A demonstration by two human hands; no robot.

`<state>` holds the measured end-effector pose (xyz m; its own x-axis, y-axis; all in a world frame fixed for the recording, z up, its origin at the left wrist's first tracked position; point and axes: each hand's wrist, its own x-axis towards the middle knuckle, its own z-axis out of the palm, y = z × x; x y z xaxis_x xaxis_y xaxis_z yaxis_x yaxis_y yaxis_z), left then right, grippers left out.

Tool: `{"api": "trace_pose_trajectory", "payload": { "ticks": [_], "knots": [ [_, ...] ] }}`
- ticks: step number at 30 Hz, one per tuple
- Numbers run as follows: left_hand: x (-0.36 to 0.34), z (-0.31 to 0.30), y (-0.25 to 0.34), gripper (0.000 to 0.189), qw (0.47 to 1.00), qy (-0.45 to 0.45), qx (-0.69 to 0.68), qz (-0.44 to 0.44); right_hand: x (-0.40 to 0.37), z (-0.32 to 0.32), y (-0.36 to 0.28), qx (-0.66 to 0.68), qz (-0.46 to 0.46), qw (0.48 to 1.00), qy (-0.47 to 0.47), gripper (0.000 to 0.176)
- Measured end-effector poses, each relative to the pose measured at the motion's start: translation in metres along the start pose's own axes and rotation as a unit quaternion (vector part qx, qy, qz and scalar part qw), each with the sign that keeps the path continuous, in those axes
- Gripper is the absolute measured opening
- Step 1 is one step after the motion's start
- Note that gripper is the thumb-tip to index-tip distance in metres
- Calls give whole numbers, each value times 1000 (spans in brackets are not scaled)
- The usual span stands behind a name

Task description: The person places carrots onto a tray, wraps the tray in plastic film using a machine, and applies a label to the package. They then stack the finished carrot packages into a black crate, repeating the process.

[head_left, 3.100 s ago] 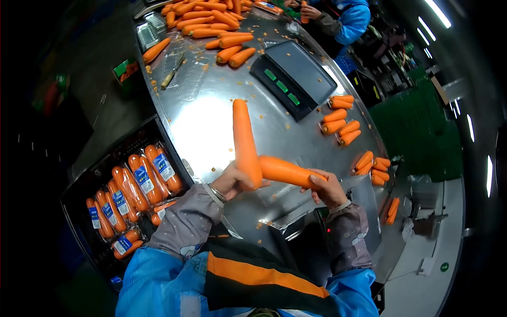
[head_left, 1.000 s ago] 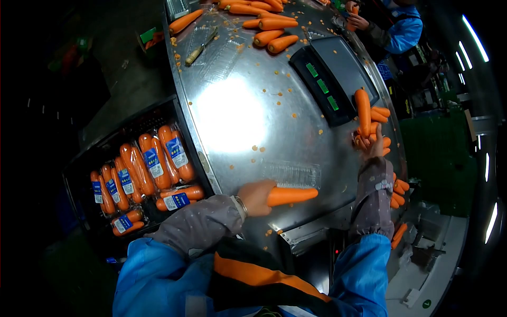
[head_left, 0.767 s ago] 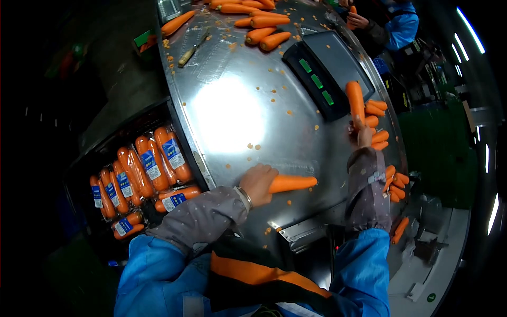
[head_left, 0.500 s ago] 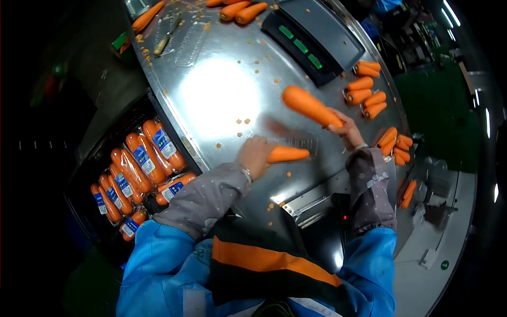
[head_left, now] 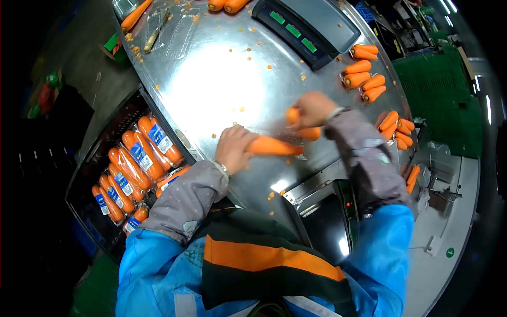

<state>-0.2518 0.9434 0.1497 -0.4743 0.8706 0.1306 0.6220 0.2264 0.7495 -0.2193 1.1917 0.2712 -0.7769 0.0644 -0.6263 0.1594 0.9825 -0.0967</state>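
Observation:
My left hand (head_left: 234, 149) is closed on the thick end of a carrot (head_left: 274, 147), whose narrow end points right. That carrot lies low over the steel table, over a clear plastic tray (head_left: 299, 143) mostly hidden beneath it. Smeared by motion, my right hand (head_left: 312, 109) is curled around another carrot (head_left: 310, 133), just beyond the left one's tip. Orange shows on both sides of its fingers, and the middle of that carrot is hidden.
A black crate (head_left: 100, 153) of wrapped carrots stands at the left. Scales (head_left: 296, 34) with green displays sit at the back. Carrots in groups (head_left: 356, 79) line the right edge. A dark-topped machine (head_left: 327, 216) is close in front of me. A peeler-like tool (head_left: 151, 39) lies far left.
My right hand has moved left and away from me, turning its carrot. The left hand has shifted slightly left with its carrot. The whole view has shifted a little.

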Motion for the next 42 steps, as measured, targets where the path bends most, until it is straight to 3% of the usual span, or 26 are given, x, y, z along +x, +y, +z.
{"api": "trace_pose_trajectory", "payload": {
  "ticks": [3, 4, 7, 9, 12, 14, 17, 20, 21, 22, 23, 24, 25, 27, 28, 29, 30, 31, 32, 34, 37, 41, 42],
  "knots": [
    [-9, 5, -12, 57, 999, 32, -32, -12, 26, 43, -39, -17, -37, 999, -28, 43],
    [-13, 8, -15, 61, 997, 49, -55, -19, 28, 57, -37, 49, -18, 999, 7, 45],
    [-21, 5, -8, 79, 978, 73, -115, -155, 18, 87, -25, 225, 70, 968, 88, 51],
    [-15, 5, -3, 89, 962, 26, -141, -233, -5, 90, -4, 301, 156, 933, 119, 59],
    [2, 3, 4, 94, 938, -51, -153, -307, -25, 136, 24, 256, 239, 934, 68, 67],
    [11, -3, 13, 91, 934, -98, -123, -321, -24, 161, 23, 427, 272, 860, 67, 68],
    [13, -3, 17, 83, 941, -122, -61, -309, -21, 181, 11, 562, 271, 771, 123, 60],
    [10, 14, -22, 73, 968, -49, -66, -237, 4, 208, 19, 544, 245, 787, 157, 51],
    [11, 2, -11, 70, 974, -21, -76, -213, 15, 215, 23, 521, 188, 807, 204, 45],
    [11, -10, -1, 68, 978, 6, -85, -189, -15, 175, 8, 514, 178, 812, 212, 45],
    [21, -35, 24, 66, 978, 14, -97, -182, -48, 132, -9, 507, 167, 817, 219, 45],
    [31, -49, 35, 65, 993, 29, -45, -102, -69, 103, -11, 511, 209, 811, 192, 50],
    [42, -60, 48, 63, 998, 50, 6, -23, -90, 93, -7, 497, 215, 802, 251, 47],
    [68, -70, 107, 63, 997, 29, -67, -3, -147, 73, 10, 471, 192, 794, 332, 40],
    [83, -66, 134, 63, 996, 14, -78, 38, -173, 76, 28, 487, 155, 776, 370, 36],
    [95, -57, 166, 63, 992, 13, -81, 96, -210, 73, 37, 531, 178, 745, 362, 35],
    [109, -38, 189, 63, 981, -25, -171, 89, -250, 72, 47, 572, 199, 712, 355, 34],
    [119, -22, 219, 65, 989, -30, -68, 125, -289, 83, 64, 590, 197, 699, 353, 35],
    [129, -1, 247, 66, 984, -46, -25, 173, -321, 94, 70, 581, 252, 678, 373, 36],
    [138, 64, 291, 64, 969, -65, -92, 219, -384, 134, 92, 608, 308, 633, 368, 36],
    [143, 153, 347, 69, 962, -195, -83, 173, -446, 202, 115, 620, 383, 562, 392, 29],
    [138, 255, 351, 67, 941, -254, -48, 218, -468, 289, 137, 594, 415, 587, 362, 32],
    [140, 261, 353, 67, 939, -275, -45, 200, -470, 297, 135, 624, 409, 562, 357, 35]
  ]
}}
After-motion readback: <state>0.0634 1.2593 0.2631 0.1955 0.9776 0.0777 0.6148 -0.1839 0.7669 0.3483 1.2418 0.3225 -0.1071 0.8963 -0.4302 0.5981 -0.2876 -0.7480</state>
